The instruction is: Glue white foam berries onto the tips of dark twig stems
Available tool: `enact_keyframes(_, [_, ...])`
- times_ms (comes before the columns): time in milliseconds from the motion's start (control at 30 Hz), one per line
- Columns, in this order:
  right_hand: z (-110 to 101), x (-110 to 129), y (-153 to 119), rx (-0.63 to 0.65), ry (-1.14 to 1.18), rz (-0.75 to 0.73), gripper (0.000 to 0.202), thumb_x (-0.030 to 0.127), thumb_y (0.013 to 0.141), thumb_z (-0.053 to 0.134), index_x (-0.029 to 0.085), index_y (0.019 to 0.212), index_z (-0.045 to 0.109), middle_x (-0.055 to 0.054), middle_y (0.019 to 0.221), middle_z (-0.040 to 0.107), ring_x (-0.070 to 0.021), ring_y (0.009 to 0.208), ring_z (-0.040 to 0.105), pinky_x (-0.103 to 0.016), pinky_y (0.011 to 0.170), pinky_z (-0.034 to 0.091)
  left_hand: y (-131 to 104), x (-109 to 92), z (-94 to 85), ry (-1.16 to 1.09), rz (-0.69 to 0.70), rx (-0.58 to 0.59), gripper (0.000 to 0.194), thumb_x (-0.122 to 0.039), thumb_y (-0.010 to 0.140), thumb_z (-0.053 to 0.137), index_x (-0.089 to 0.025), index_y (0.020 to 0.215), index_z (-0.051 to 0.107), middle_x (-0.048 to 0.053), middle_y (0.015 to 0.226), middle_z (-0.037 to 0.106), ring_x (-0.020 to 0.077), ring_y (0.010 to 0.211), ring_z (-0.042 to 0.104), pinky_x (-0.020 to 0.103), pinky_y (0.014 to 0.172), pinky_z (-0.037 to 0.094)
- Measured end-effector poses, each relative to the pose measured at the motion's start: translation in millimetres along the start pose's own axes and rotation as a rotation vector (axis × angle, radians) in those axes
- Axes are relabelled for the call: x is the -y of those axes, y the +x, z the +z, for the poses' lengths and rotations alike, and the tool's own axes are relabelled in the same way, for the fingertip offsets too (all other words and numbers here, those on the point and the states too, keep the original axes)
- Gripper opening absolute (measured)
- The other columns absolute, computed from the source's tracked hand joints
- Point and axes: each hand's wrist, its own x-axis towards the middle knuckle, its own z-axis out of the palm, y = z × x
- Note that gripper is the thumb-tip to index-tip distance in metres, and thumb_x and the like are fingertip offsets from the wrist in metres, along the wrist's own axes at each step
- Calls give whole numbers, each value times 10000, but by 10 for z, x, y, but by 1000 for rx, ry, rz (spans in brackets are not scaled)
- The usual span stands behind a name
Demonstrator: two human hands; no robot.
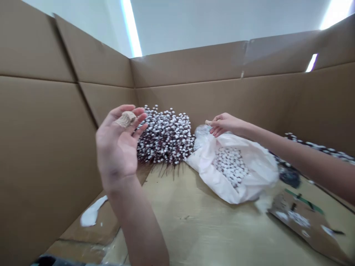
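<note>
My left hand (120, 144) is raised at the left, palm turned up and fingers apart, with nothing visible in it; beige tape (126, 119) wraps its thumb. Farther off, my right hand (223, 123) hangs over the back edge of a white plastic bag (257, 159). Its fingers point left and down, with a beige wrap on one fingertip; they look loosely spread and hold nothing visible. Inside the open bag lie many small white balls (231, 164). Between the hands, a dense bundle of dark stems with white tips (166, 136) lies at the back.
Tall cardboard walls (188, 68) surround the yellowish table (177, 225). On the right is a brown cardboard piece (307, 225) with black and white bits, and behind it more white-tipped stems (327, 149). A white scrap (93, 213) lies at the lower left.
</note>
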Motion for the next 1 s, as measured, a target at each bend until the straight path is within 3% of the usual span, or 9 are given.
enact_keyframes(133, [-770,-264,-573,-225,-49,2,303,334,759,746,171,708,497,-115,665,712,-158,527,666,-239,478,568,21,142,262,65,8,110,79,-92,633,670,-154,640,621,18,637,671,172,710,671,264,646,541])
enact_keyframes(267, [-1496,-541,-1070,-468,-41,48,116,195,880,602,162,807,519,-75,665,704,-127,542,656,-213,502,550,-23,378,542,95,46,229,155,-45,594,698,-137,719,691,1,613,675,149,605,662,245,597,556])
enact_keyframes(433, [-2048,-1075,-1481,-642,-87,158,103,63,875,535,139,806,538,-31,601,646,-74,456,576,-171,458,499,-255,528,839,172,-6,369,155,-43,643,689,-128,762,738,27,667,702,126,605,659,192,554,516])
enact_keyframes(533, [-2149,-1425,-1556,-646,-110,225,71,69,869,548,127,831,561,-21,609,628,-67,451,557,-175,451,491,-378,550,980,245,-43,458,92,-95,636,706,-158,694,740,36,652,694,147,603,642,231,529,496])
enact_keyframes(667, [-2120,-1730,-1482,-595,-155,293,121,221,916,550,109,892,588,15,674,609,-69,519,576,-195,494,504,-445,611,1083,338,-127,590,49,-200,635,708,-244,637,729,47,610,674,207,581,618,327,482,481])
enact_keyframes(800, [-2048,-1824,-1325,-548,-232,302,205,305,936,525,113,950,597,13,734,614,-74,564,583,-213,526,508,-460,713,1078,401,-216,696,123,-258,654,704,-380,670,697,18,659,692,271,640,628,426,516,518])
enact_keyframes(1000, [-1981,-1798,-1131,-586,-477,181,188,278,914,516,123,896,623,7,657,607,-96,543,556,-226,541,450,-482,822,1083,421,-280,774,144,-246,656,703,-386,685,693,20,669,700,262,626,628,417,505,543])
